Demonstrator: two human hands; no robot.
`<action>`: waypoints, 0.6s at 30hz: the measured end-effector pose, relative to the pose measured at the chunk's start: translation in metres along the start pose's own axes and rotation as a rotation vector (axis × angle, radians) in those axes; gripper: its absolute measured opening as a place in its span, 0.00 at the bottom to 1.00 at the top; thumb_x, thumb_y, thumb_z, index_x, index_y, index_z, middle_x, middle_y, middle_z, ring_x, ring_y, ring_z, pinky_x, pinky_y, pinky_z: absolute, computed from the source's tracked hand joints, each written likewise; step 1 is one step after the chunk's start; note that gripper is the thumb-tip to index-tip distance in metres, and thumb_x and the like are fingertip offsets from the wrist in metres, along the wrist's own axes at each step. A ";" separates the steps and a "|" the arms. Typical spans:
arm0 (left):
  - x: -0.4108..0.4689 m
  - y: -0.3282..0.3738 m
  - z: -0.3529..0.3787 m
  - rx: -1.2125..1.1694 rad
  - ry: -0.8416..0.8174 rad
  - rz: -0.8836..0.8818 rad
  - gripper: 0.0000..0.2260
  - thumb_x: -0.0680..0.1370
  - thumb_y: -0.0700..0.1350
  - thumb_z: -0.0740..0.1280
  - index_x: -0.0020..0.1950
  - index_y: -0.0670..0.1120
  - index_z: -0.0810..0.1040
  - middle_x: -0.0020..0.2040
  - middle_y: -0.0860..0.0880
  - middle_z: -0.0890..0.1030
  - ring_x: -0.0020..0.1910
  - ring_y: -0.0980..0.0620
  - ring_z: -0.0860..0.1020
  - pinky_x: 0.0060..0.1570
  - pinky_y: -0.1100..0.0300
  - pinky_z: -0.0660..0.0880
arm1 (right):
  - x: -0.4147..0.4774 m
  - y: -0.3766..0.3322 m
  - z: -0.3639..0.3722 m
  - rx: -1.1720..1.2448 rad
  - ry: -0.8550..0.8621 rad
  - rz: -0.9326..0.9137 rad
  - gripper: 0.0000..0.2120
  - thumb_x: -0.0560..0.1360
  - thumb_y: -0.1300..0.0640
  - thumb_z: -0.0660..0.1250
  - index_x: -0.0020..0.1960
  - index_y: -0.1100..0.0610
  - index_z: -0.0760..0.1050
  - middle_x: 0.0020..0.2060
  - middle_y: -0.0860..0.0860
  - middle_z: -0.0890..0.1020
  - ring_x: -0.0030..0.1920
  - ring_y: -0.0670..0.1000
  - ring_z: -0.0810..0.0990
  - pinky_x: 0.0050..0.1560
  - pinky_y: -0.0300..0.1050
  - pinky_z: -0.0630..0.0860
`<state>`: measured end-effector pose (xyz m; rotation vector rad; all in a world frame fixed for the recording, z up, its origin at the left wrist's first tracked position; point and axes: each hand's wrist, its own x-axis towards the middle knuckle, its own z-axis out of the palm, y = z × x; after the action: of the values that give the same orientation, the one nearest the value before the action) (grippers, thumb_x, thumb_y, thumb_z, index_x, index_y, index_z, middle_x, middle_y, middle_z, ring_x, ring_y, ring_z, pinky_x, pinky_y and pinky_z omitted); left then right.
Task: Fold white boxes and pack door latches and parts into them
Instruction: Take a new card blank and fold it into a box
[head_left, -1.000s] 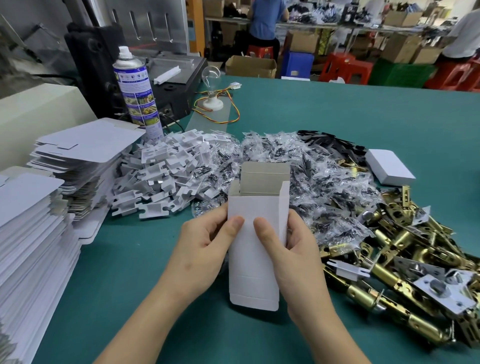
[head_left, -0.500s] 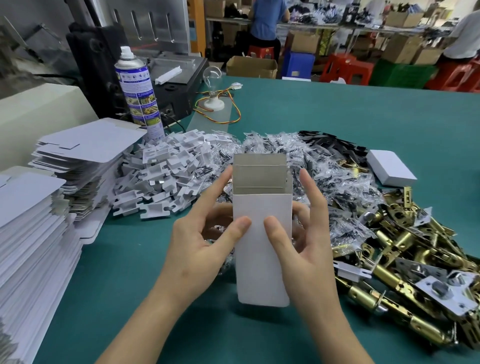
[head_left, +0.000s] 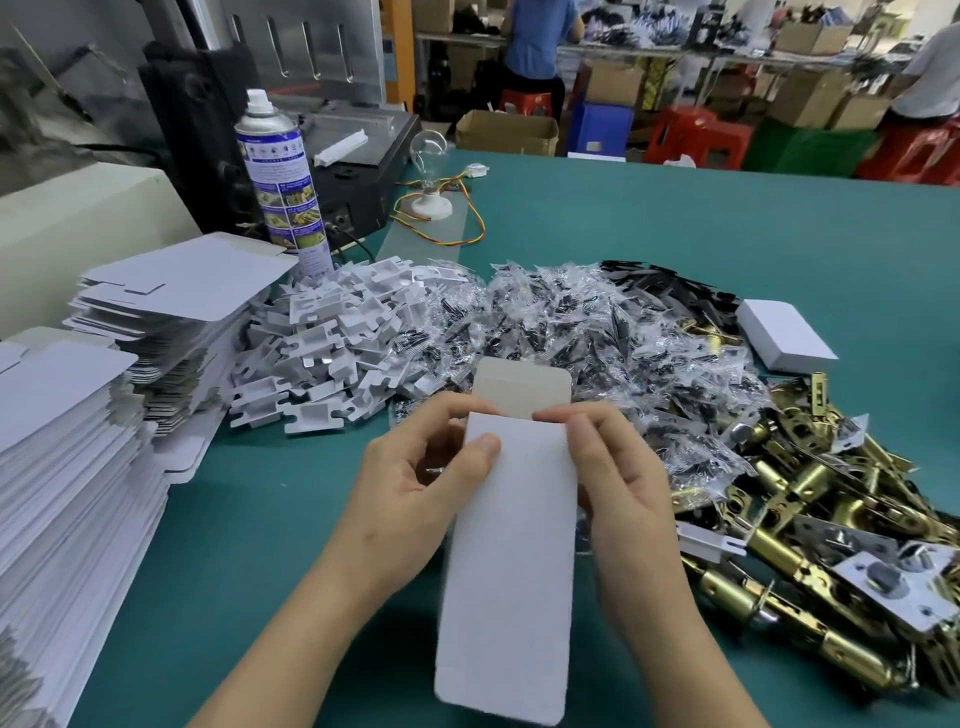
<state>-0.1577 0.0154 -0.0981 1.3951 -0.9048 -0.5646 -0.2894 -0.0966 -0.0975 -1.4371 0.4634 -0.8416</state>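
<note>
box: white box (head_left: 511, 561) held in the air over the green table (head_left: 727, 234), mid-view, long axis roughly upright, plain front face toward the camera
flap: top flap (head_left: 522, 392) stands up past the fold, grey inner side showing, corners rounded
left hand: left hand (head_left: 415, 478) grips the box's upper left edge, thumb flat on the front face near the corner, fingers curled round behind
right hand: right hand (head_left: 618, 467) grips the upper right edge, index finger lying along the fold line under the flap, other fingers wrapped round the side
bottom end: closed or not, cannot tell
blanks: flat box blanks (head_left: 78, 467) stacked at the left table edge, second stack just behind
inserts: white plastic pieces (head_left: 322, 364) heaped beside the stacks
bags: clear parts bags (head_left: 571, 332) piled behind the box, touching the insert heap
latches: brass door latches (head_left: 831, 519) heaped right of the right hand, a few bags lying over them
done unit: closed white box (head_left: 784, 335) flat on the table past the latches
other: spray can (head_left: 280, 176) upright behind the blanks; light bulb (head_left: 428, 156) on a white base, wires trailing
</note>
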 end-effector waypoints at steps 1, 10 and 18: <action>0.000 0.000 0.000 -0.018 -0.007 -0.016 0.13 0.76 0.58 0.68 0.56 0.54 0.82 0.44 0.44 0.83 0.40 0.50 0.79 0.37 0.53 0.76 | 0.001 -0.001 -0.001 0.033 0.016 0.008 0.14 0.77 0.40 0.66 0.53 0.47 0.83 0.43 0.46 0.84 0.37 0.46 0.80 0.32 0.39 0.74; 0.001 -0.002 0.002 -0.014 -0.100 -0.063 0.14 0.75 0.59 0.67 0.56 0.54 0.82 0.44 0.43 0.82 0.39 0.52 0.77 0.39 0.57 0.73 | 0.002 -0.008 -0.001 0.176 0.039 0.187 0.08 0.81 0.50 0.67 0.54 0.43 0.85 0.40 0.45 0.86 0.34 0.45 0.83 0.30 0.34 0.75; 0.000 0.002 0.004 0.150 -0.049 0.069 0.10 0.78 0.56 0.66 0.54 0.56 0.84 0.52 0.53 0.79 0.38 0.45 0.78 0.38 0.59 0.71 | 0.004 -0.008 -0.003 0.263 -0.054 0.241 0.10 0.80 0.51 0.65 0.58 0.48 0.83 0.47 0.52 0.86 0.41 0.49 0.83 0.38 0.41 0.77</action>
<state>-0.1606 0.0132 -0.0967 1.4835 -1.0480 -0.4883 -0.2904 -0.1008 -0.0887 -1.1329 0.4565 -0.6420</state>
